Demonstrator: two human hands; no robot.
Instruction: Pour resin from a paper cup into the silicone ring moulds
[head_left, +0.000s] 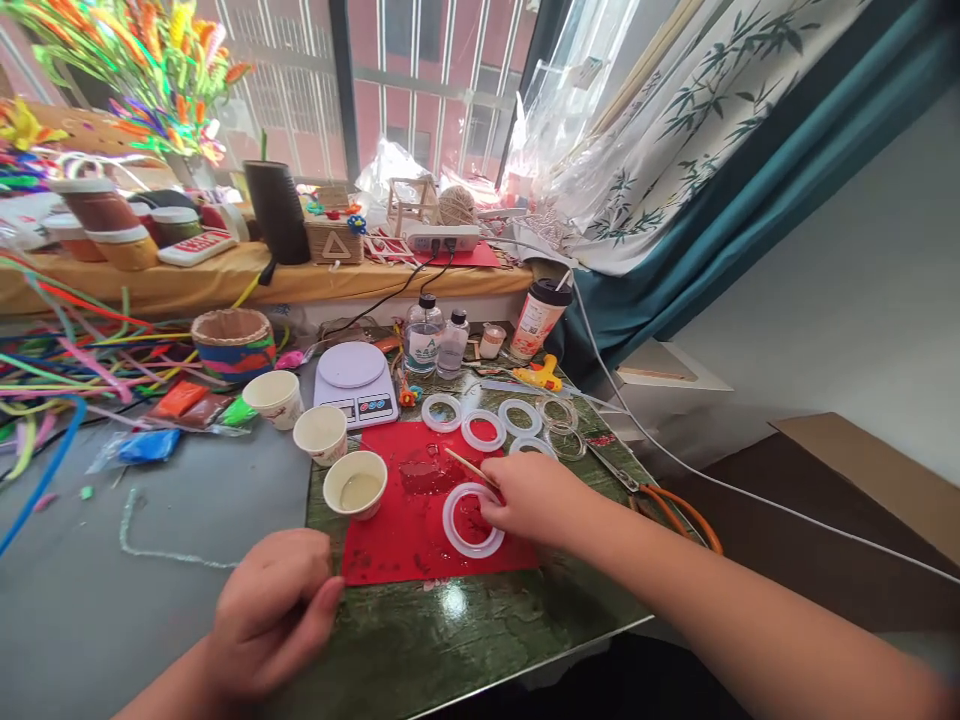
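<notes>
My right hand [531, 497] pinches a thin wooden stick [465, 462] and its fingertips reach over a milky white ring mold [452, 522]. The mold lies on a wet red sheet [412, 556], which has glossy clear puddles on it. My left hand [276, 605] rests in a loose fist at the near left, thumb on the outside, with nothing visible in it. Just left of the mold stands a paper cup [355, 463] with a pale cloudy liquid. Several other white ring molds [482, 413] lie behind my right hand.
Two more paper cups [321, 432] and a white kitchen scale [352, 366] stand behind. Clear bottles [424, 345], a drink cup [538, 315], a yellow glue gun [541, 374] and orange-handled scissors [679, 510] lie farther out. A white cable [645, 440] hangs at right.
</notes>
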